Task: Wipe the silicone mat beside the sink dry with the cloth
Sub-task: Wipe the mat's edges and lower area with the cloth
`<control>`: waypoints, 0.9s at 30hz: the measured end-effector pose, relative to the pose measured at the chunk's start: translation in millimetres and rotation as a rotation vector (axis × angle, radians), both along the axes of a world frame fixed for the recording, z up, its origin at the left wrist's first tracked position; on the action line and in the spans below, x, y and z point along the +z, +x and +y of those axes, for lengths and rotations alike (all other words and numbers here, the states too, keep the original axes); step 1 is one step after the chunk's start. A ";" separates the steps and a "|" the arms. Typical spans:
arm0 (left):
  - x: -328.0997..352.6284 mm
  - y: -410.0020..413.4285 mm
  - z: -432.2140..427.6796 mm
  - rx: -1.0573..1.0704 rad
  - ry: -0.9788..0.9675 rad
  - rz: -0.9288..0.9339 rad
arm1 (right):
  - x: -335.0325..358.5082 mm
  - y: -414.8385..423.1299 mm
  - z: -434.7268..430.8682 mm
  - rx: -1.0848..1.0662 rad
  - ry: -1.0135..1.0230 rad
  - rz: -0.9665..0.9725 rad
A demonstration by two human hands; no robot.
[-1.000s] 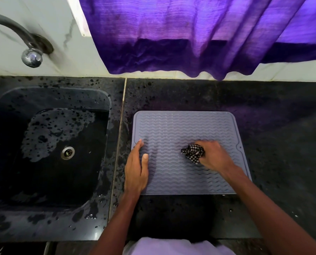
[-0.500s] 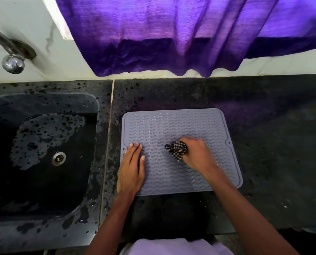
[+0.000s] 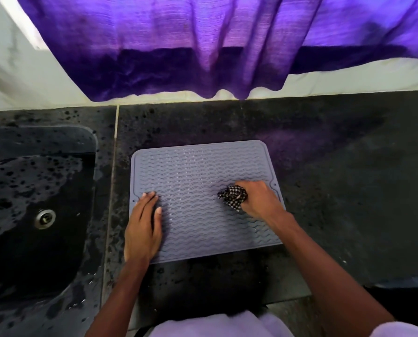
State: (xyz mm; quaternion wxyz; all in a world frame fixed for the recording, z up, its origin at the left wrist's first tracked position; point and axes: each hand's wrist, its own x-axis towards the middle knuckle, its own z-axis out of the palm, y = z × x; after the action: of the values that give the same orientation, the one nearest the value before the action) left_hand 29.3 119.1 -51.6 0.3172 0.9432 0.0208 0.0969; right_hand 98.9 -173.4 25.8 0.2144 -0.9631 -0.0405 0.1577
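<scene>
Wiping now: the right hand (image 3: 259, 199) is rubbing the cloth (image 3: 232, 197) over the mat (image 3: 198, 171), on its right half, close to the right edge.
Where the mat is: it is lying flat on the dark counter (image 3: 336, 190), just beside the sink (image 3: 32, 251). It is grey with wavy lines.
How the cloth is looking: it is bunched into a small black-and-white checked ball and is touching the mat.
Right fingers: they are curling tight round the cloth and pushing it down.
Other hand: the left hand (image 3: 143, 227) is lying flat on the mat's left edge. Its fingers are straight and together, holding nothing. It is likely keeping the mat from sliding.
What is changing: half a second ago the cloth was near the middle of the mat. Now it is sitting far over on the right. The left hand is also closer to the left edge than it was a second ago.
What that is telling us: the wiping seems to be going side to side and is well under way. The far strip by the wall may still be waiting for a pass. I cannot tell if the mat is still wet.
Around it: dark drops are dotting the counter by the sink, water is sitting round the drain (image 3: 45, 218), and a purple curtain (image 3: 178, 45) is hanging over the back wall.
Writing: nothing is showing that can be read.
</scene>
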 end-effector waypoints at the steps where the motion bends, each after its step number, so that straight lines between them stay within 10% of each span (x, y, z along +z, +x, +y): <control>1: -0.2 0.1 0.0 0.000 0.000 0.003 | -0.9 2.5 -6.4 -0.005 -0.013 0.012; 22: 1.8 0.2 -1.6 0.013 -0.056 -0.027 | 20.3 -7.5 -86.6 -0.176 -0.129 0.030; 27: 13.5 -7.9 1.1 0.206 -0.256 -0.148 | 18.3 -23.1 -58.1 -0.244 0.113 -0.045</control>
State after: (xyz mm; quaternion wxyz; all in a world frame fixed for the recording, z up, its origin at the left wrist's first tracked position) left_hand 21.5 120.1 -38.2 0.4236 0.8783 0.1061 0.1947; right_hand 75.8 -231.5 44.1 0.2849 -0.9505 0.0633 0.1063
